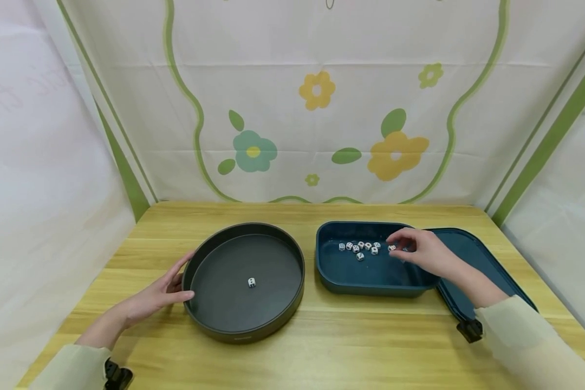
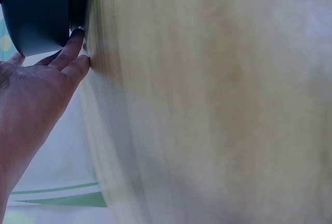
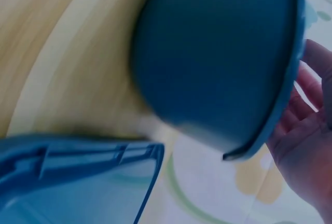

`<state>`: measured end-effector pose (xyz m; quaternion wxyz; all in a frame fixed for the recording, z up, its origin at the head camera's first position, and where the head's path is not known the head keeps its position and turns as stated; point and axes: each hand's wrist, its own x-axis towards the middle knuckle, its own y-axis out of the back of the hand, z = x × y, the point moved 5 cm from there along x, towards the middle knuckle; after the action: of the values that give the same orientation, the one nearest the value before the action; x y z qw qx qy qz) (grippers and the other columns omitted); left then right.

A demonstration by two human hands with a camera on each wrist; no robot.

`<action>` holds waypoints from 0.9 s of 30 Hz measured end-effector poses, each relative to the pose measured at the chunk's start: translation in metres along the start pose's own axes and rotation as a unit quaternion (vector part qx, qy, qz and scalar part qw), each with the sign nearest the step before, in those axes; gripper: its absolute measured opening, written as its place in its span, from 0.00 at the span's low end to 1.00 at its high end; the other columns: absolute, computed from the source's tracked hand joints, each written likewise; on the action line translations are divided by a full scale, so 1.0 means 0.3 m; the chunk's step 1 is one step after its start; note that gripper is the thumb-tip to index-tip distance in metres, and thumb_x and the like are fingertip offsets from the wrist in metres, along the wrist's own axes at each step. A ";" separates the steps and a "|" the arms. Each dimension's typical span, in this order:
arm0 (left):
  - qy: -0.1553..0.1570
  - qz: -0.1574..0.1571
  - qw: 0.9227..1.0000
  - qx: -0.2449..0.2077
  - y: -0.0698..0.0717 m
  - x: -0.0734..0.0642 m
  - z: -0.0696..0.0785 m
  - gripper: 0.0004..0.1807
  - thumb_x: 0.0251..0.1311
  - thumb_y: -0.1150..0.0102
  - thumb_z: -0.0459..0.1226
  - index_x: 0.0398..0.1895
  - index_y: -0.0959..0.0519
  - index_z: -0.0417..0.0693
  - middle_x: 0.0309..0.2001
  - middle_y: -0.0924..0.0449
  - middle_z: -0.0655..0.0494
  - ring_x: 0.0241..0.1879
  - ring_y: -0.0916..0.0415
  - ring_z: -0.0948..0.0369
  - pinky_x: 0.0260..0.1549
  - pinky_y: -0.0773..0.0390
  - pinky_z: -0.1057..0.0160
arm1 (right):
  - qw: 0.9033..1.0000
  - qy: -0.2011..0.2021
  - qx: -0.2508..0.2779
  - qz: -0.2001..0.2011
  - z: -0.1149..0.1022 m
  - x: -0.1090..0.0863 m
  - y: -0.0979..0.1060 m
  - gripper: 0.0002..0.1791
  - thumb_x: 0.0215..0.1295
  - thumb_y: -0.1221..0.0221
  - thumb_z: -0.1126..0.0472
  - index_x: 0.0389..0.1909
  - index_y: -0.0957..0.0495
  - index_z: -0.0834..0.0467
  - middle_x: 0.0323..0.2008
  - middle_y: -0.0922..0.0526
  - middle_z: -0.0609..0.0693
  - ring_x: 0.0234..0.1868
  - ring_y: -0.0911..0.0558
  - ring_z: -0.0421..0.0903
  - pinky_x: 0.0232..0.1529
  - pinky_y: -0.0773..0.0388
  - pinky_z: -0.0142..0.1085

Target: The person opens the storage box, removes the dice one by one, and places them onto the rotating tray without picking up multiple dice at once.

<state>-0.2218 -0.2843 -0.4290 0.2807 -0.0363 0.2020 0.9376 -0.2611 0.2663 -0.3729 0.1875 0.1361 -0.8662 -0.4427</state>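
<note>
At left stands a round dark pan with one white die on its floor. My left hand holds the pan's left side, thumb over the rim and other fingers against the outer wall; the left wrist view shows those fingers low on the wall. To the right is a dark blue rectangular box with several white dice inside. My right hand reaches over its right part, thumb and index finger apart around another die. The box wall hides its fingertips in the right wrist view.
A dark blue lid lies right of the box, partly under my right forearm. All stand on a wooden table. White cloth with printed flowers rises behind the table, with more white cloth at both sides.
</note>
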 end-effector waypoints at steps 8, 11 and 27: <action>-0.014 -0.002 1.000 0.004 0.000 -0.002 0.010 0.47 0.71 0.48 0.35 0.78 0.70 0.60 0.71 0.57 0.24 0.69 0.54 0.32 0.58 0.42 0.37 | 1.000 -0.020 -0.018 -0.017 0.051 -0.004 -0.005 0.18 0.60 0.33 0.63 0.50 0.21 0.64 0.42 0.18 0.55 0.39 0.20 0.47 0.39 0.23 0.40; -0.011 -0.001 1.000 0.004 0.000 -0.002 0.011 0.47 0.71 0.48 0.35 0.78 0.70 0.61 0.71 0.56 0.25 0.69 0.53 0.33 0.58 0.40 0.39 | 0.999 -0.026 -0.023 -0.029 0.056 0.003 -0.016 0.20 0.60 0.33 0.62 0.52 0.23 0.65 0.45 0.19 0.57 0.43 0.20 0.52 0.43 0.23 0.46; -0.011 -0.001 1.000 0.006 -0.004 -0.004 0.013 0.47 0.71 0.48 0.35 0.78 0.70 0.60 0.71 0.57 0.24 0.68 0.54 0.32 0.57 0.41 0.37 | 0.992 -0.075 -0.061 -0.086 0.076 0.062 -0.078 0.25 0.60 0.33 0.62 0.55 0.27 0.70 0.50 0.21 0.64 0.51 0.22 0.60 0.50 0.26 0.53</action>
<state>-0.2199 -0.2824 -0.4256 0.2842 -0.0240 0.2048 0.9363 -0.2864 0.2619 -0.4005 0.0910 0.1644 -0.8344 -0.5182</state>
